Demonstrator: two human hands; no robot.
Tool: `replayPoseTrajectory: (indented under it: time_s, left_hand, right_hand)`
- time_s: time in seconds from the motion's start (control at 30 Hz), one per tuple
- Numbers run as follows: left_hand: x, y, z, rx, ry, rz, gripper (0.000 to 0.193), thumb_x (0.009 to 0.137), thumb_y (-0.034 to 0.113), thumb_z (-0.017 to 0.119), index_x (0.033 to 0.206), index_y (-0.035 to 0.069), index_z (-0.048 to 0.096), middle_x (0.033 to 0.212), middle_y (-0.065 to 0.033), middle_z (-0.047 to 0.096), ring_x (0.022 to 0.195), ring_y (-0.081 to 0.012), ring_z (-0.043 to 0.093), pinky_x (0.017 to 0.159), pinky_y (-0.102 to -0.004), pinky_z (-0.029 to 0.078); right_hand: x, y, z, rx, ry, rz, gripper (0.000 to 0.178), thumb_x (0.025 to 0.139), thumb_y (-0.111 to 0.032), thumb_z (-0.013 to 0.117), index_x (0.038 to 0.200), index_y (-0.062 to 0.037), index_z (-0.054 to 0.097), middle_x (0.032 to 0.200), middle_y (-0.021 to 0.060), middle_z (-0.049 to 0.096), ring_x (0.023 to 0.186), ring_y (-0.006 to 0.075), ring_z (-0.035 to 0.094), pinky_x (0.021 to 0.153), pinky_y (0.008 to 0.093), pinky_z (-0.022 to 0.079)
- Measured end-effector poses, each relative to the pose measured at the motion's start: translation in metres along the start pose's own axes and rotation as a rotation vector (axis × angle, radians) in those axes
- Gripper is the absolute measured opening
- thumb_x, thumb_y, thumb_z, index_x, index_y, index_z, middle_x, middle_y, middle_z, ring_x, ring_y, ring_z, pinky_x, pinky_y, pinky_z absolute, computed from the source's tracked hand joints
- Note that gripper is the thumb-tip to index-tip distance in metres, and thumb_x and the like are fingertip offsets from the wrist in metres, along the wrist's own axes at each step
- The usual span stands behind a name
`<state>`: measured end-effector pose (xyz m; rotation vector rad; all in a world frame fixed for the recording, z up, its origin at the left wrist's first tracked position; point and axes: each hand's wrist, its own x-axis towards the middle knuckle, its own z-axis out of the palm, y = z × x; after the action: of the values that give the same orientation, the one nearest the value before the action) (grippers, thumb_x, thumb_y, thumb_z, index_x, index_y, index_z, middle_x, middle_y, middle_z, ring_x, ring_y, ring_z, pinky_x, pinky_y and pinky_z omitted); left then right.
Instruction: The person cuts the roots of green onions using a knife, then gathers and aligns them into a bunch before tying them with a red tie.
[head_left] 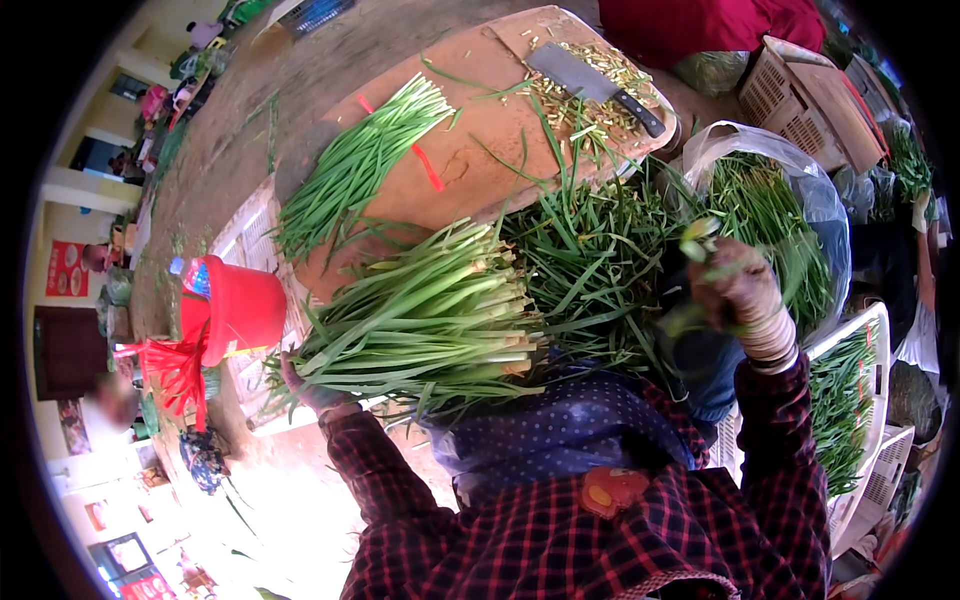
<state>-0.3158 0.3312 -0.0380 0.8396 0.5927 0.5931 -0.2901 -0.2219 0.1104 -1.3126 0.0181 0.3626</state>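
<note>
A thick bunch of garlic chives (430,310) lies across my left forearm side, its pale cut stems to the right and its leaves to the left. My left hand (318,392) grips it from below at the leafy end; leaves cover most of the fingers. Off to the right, my right hand (738,285) is raised and closed, somewhat smeared by motion. A few chive leaves (697,238) stick out of it. Beneath and left of that hand is a loose heap of chives (595,260). A smaller bunch of chives (370,165) lies on the board with a red tie under it.
A cleaver (585,75) rests among chopped stem ends (610,125) at the far right of the wooden board (470,135). The red bucket (245,310) holds red ties (175,370) over its side. Right are a plastic bag of chives (770,200) and a white crate (870,400).
</note>
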Motion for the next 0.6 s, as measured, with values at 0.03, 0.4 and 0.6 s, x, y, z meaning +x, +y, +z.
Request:
replayPoseTrajectory:
  time_s: [0.03, 0.4, 0.6]
  left_hand:
    - [-0.005, -0.002, 0.002, -0.005, 0.02, 0.015, 0.034, 0.088, 0.042, 0.058, 0.098, 0.009, 0.058, 0.104, -0.0117, 0.061, 0.098, -0.0292, 0.059, 0.089, -0.0492, 0.048]
    - [-0.053, 0.019, 0.051, -0.017, -0.098, 0.19, 0.038, 0.092, 0.043, 0.053, 0.1, 0.008, 0.063, 0.106, -0.0115, 0.065, 0.1, -0.0306, 0.062, 0.089, -0.0519, 0.05]
    - [-0.079, 0.026, 0.085, -0.07, -0.098, 0.201, 0.036, 0.088, 0.047, 0.057, 0.082, 0.011, 0.056, 0.091, -0.0074, 0.061, 0.088, -0.0254, 0.059, 0.081, -0.0441, 0.049]
  right_hand:
    - [0.0, 0.005, 0.007, -0.072, -0.032, 0.044, 0.027, 0.087, -0.029, 0.069, 0.1, -0.0046, 0.066, 0.08, 0.0004, 0.063, 0.065, 0.0075, 0.054, 0.057, 0.0205, 0.042]
    - [0.085, 0.118, 0.124, -0.256, -0.083, -0.022, 0.056, 0.074, -0.041, 0.078, 0.113, -0.0036, 0.063, 0.1, 0.0167, 0.066, 0.096, 0.0285, 0.063, 0.089, 0.0355, 0.049]
    - [0.056, 0.108, 0.122, -0.054, -0.2, 0.05, 0.048, 0.071, -0.012, 0.078, 0.114, -0.0021, 0.06, 0.101, 0.0057, 0.069, 0.092, 0.0174, 0.064, 0.084, 0.0284, 0.05]
